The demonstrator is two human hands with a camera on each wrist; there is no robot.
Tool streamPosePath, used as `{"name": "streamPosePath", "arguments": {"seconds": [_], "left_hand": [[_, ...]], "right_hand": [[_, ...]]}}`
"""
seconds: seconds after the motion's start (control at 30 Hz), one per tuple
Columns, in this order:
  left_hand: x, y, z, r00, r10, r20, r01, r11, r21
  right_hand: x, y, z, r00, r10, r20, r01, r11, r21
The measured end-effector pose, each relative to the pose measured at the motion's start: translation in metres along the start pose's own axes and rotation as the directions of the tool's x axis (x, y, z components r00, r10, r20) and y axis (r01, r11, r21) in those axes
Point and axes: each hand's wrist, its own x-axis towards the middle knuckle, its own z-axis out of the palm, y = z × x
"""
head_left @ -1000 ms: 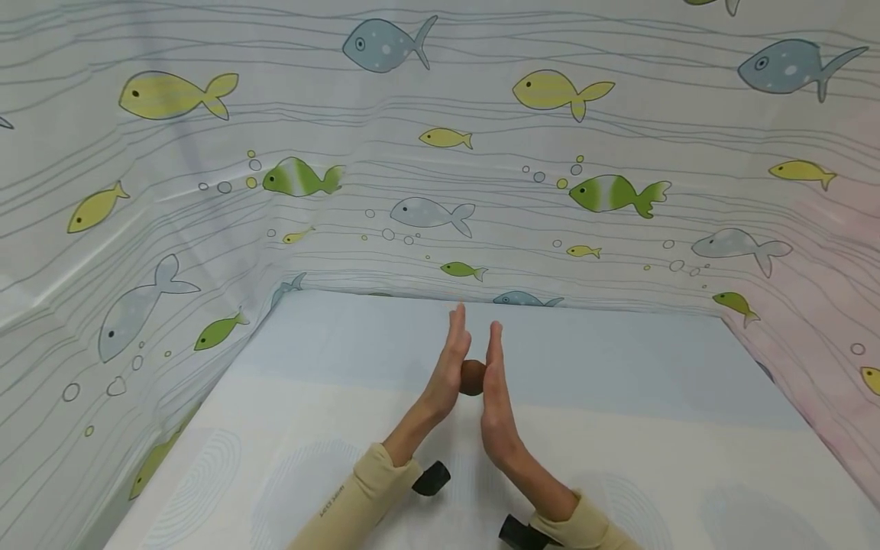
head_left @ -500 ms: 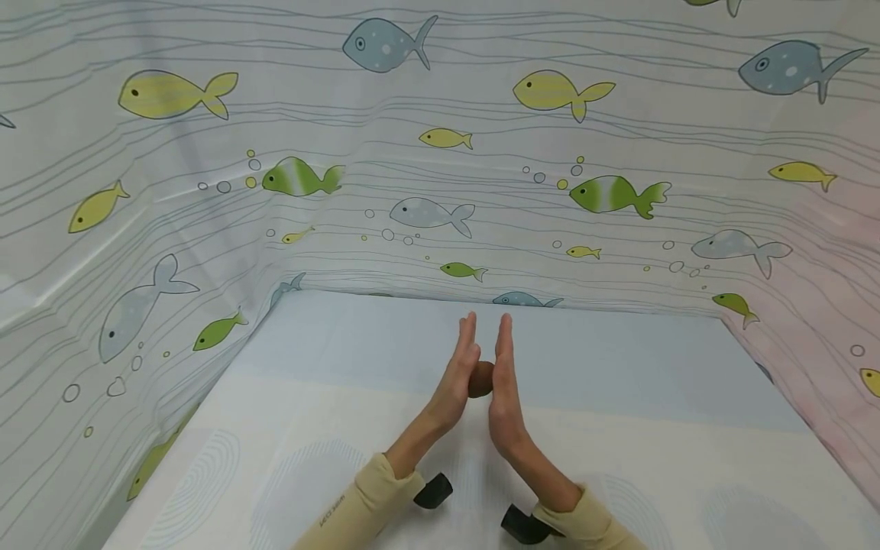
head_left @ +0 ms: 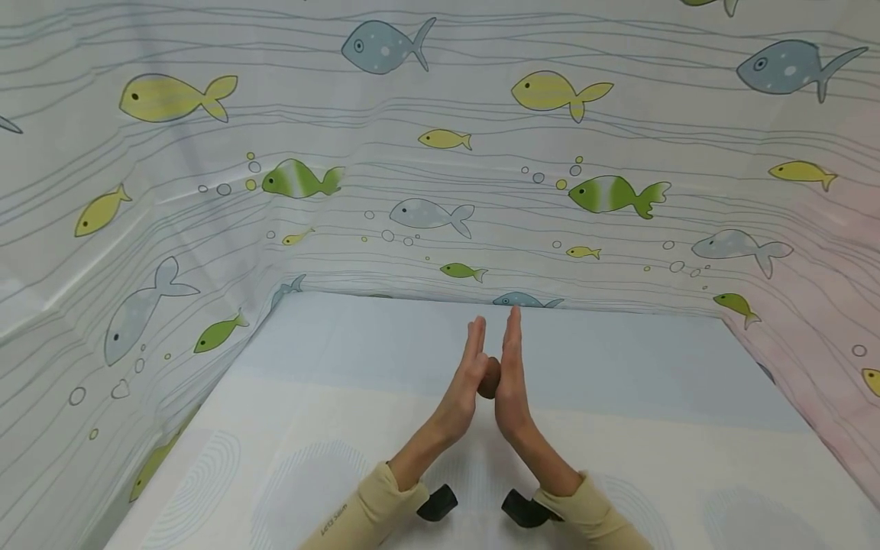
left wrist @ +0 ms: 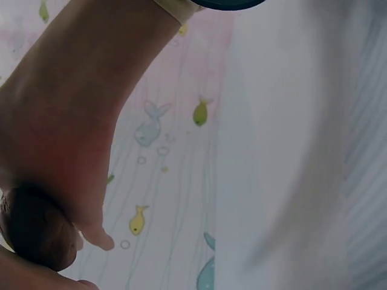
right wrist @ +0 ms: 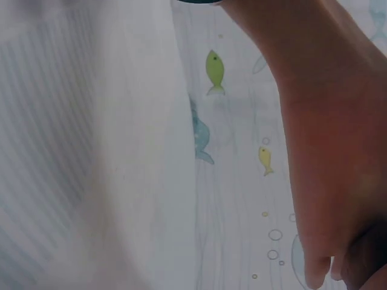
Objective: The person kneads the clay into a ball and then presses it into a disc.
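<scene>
Between my two upright palms is a brown ball (head_left: 489, 378), touched from both sides. The left hand (head_left: 462, 393) presses it from the left with straight fingers pointing up and away. On the other side the right hand (head_left: 512, 386) lies flat against it, its fingertips reaching slightly higher. Close up in the left wrist view, the ball (left wrist: 37, 232) looks dark and roundish with faint creases; its exact kind cannot be told. Only a shaded edge of the ball shows in the right wrist view, by the right palm (right wrist: 332, 163).
Below the hands is a table with a white and pale-blue cover (head_left: 619, 367). A fish-patterned curtain (head_left: 440, 176) rises behind it and along both sides. Black wrist devices (head_left: 438, 503) sit under the beige sleeves (head_left: 374, 504).
Both hands have shifted a little to the right with the ball. The right hand has slid farther forward and the left slightly back, and the palms hide more of the ball.
</scene>
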Motion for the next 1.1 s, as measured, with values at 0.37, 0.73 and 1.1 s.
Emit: {"name": "streamPosePath", "arguments": {"seconds": [0.37, 0.73, 1.1], "left_hand": [[0.003, 0.007, 0.001, 0.999, 0.028, -0.017, -0.028, 1.000, 0.012], [0.005, 0.018, -0.003, 0.997, 0.056, -0.050, -0.056, 0.998, 0.011], [0.010, 0.023, -0.013, 0.992, 0.087, -0.089, -0.083, 0.995, 0.051]], "right_hand": [[0.003, 0.005, -0.002, 1.000, 0.030, -0.003, -0.030, 0.998, 0.049], [0.001, 0.012, -0.003, 1.000, 0.020, 0.006, -0.020, 1.000, 0.017], [-0.012, 0.010, 0.009, 0.998, 0.021, 0.051, -0.020, 1.000, -0.016]]}}
